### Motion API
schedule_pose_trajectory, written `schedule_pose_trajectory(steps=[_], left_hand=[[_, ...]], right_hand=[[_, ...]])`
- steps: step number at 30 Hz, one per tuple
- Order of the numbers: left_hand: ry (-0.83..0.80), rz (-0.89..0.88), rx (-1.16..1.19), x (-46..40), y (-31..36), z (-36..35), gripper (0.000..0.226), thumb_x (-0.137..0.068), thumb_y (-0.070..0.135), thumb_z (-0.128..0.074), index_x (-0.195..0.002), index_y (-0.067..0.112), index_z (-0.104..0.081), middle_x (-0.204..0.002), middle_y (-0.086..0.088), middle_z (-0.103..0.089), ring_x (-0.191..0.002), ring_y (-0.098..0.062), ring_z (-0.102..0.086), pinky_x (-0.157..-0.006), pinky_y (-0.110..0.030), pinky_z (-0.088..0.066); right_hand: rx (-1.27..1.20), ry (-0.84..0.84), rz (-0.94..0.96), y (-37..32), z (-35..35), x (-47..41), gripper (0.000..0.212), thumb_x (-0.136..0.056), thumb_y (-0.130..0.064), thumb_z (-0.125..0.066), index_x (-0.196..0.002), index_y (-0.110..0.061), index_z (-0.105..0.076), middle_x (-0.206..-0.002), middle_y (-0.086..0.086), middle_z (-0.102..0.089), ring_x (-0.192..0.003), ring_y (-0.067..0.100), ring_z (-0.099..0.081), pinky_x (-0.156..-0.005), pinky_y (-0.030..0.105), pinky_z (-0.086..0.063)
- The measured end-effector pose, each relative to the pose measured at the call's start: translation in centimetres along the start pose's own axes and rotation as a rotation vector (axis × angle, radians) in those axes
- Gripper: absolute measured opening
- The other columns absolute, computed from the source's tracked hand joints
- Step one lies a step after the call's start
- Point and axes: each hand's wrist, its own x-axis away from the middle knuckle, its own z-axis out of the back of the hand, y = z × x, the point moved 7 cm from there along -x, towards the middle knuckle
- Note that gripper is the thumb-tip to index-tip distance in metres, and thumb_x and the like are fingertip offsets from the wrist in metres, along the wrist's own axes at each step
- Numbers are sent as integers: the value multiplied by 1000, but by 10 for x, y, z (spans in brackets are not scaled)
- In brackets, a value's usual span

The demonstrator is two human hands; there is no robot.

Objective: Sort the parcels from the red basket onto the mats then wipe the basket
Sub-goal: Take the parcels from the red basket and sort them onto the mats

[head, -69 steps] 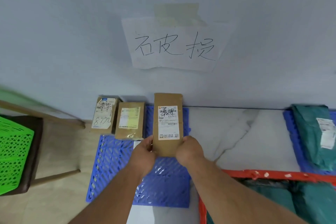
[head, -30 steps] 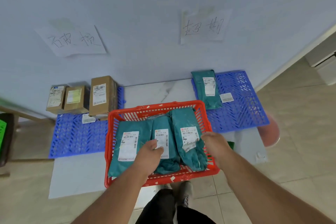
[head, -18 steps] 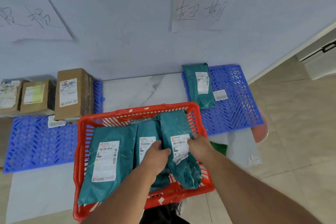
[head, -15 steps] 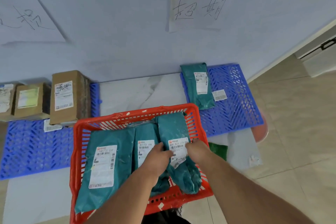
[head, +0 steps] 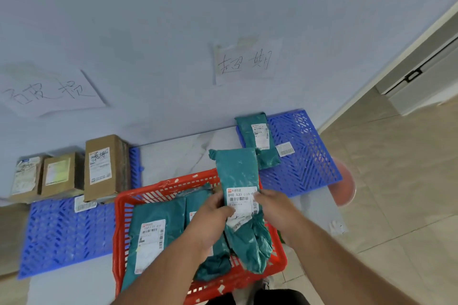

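Note:
Both my hands hold a teal bag parcel point(head: 238, 173) with a white label, raised above the red basket point(head: 121, 230). My left hand point(head: 213, 215) grips its left edge, my right hand point(head: 272, 208) its right edge. Two more teal bag parcels lie in the basket: a large one point(head: 153, 235) at the left and another point(head: 198, 205) partly hidden under my left hand. The left blue mat point(head: 62, 233) bears three cardboard box parcels; the tallest point(head: 104, 166) stands nearest. One teal parcel point(head: 257, 138) lies on the right blue mat point(head: 304, 153).
Two handwritten paper signs are taped to the wall, one point(head: 49, 91) above the left mat and another point(head: 247, 62) above the right mat. A pink round stool point(head: 344, 188) stands right of the right mat. Loose barcode labels lie on both mats. Tiled floor spreads to the right.
Both hands gripped the rightmost teal parcel in the basket and lifted it up above the rim. Earlier, the tall box was set on the left mat.

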Motion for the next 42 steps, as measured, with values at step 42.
schedule_pose_trajectory(steps=[42], left_hand=[[204,117,-149,-361,94,-202,73,-105,11,-53,-167,23,-18,-132,8,-62,-78,0,-54,-61,-15,-46]], right_hand=[[60,70,-1,-27,244,-376,21,-108,-16,-51,-87,-19,-58,-79,-5,-56,-67,14,-48,-64,33,-36]])
